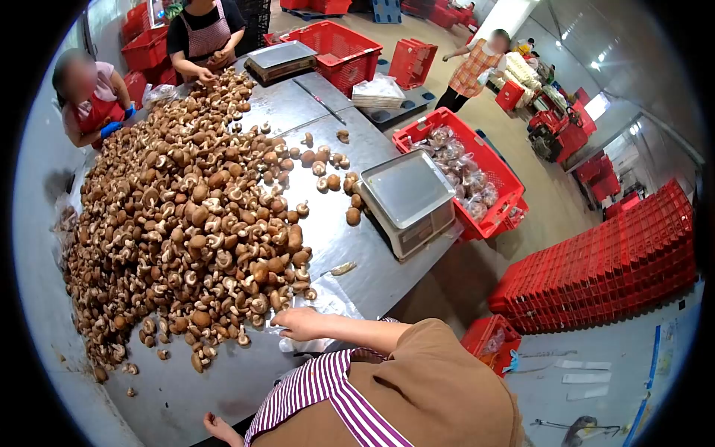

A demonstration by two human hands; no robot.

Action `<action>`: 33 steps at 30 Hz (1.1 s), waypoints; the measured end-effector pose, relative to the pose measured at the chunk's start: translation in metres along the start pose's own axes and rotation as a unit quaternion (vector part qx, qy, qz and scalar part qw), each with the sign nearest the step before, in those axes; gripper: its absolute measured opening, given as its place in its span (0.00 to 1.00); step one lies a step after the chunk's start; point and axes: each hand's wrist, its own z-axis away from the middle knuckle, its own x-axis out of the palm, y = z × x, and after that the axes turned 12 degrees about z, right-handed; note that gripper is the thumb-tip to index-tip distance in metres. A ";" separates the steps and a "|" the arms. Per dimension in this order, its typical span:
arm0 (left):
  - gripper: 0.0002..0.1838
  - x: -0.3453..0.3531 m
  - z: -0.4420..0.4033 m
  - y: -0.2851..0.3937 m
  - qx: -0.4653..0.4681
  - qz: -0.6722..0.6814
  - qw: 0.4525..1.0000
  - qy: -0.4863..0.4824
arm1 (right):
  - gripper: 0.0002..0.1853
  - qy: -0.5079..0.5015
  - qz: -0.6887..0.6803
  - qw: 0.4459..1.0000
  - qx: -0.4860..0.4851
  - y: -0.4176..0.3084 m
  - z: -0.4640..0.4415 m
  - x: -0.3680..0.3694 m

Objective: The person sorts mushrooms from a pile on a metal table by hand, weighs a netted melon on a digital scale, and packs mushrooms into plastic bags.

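Observation:
My right hand (298,324) is at the near edge of the mushroom pile, its fingers closed on a thin clear plastic bag (334,296) that lies crumpled on the metal table. Low in the view, my left hand (221,430) hangs near the table edge. Its fingers look apart, and nothing shows in them. Brown shiitake mushrooms (186,216) with pale stems are heaped across the table. A few loose mushrooms (328,167) lie near a digital scale (410,190) with a bare steel pan.
A red crate (477,167) of bagged mushrooms stands beside the scale. Two people (205,37) (93,97) work at the pile's far side; another person (477,67) stands on the floor beyond. Stacked red crates (603,261) rise at the right. A second scale (281,59) sits farther along.

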 end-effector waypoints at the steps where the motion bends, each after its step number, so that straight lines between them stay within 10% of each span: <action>1: 0.19 0.008 0.008 0.003 0.000 0.000 1.000 -0.001 | 0.21 0.000 0.000 1.000 0.001 0.009 0.007 -0.007; 6: 0.23 0.069 0.075 0.109 -0.050 -0.024 0.998 0.005 | 0.20 0.038 0.001 0.998 0.040 0.061 0.040 -0.025; 24: 0.20 0.195 0.184 0.150 0.030 -0.010 0.999 -0.012 | 0.17 0.056 -0.007 0.997 0.050 0.166 0.134 -0.075; 33: 0.20 0.208 0.185 0.157 0.048 0.008 0.998 0.025 | 0.13 0.265 -0.047 0.963 0.018 0.197 0.131 -0.166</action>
